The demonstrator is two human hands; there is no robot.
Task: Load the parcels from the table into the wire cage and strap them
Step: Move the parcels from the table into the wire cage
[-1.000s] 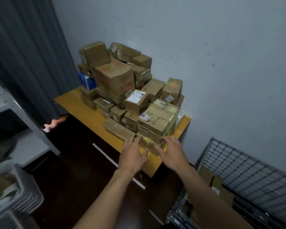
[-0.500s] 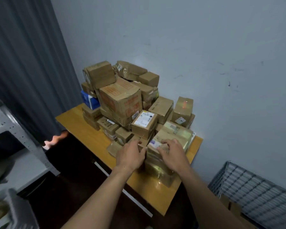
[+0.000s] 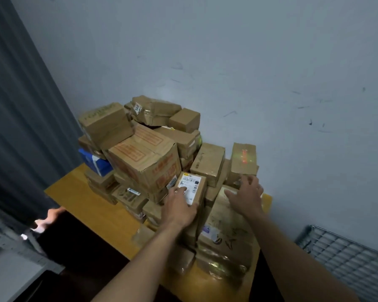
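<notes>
— Where are the parcels [image 3: 144, 149] sitting?
— They are lying heaped on the worktop [image 3: 81, 192], pushed against the wall [image 3: 249, 62]. A blue box [image 3: 94, 163] is poking out on the pile's left.
— And the cage [image 3: 347, 260]?
— It is standing low at the right, past the worktop's end. Only a wire panel is showing.
— What is the left grip [image 3: 179, 209] doing?
— It is lying on the labelled box [image 3: 194, 184] at the pile's front, fingers straight across the label, clasping nothing.
— The right grip [image 3: 247, 196]?
— It is spreading wide, fingers loose, over the big box [image 3: 225, 232] at the near right. Its fingertips are reaching just beside the red-marked box [image 3: 243, 162]. Whether it is touching either, I cannot tell.
</notes>
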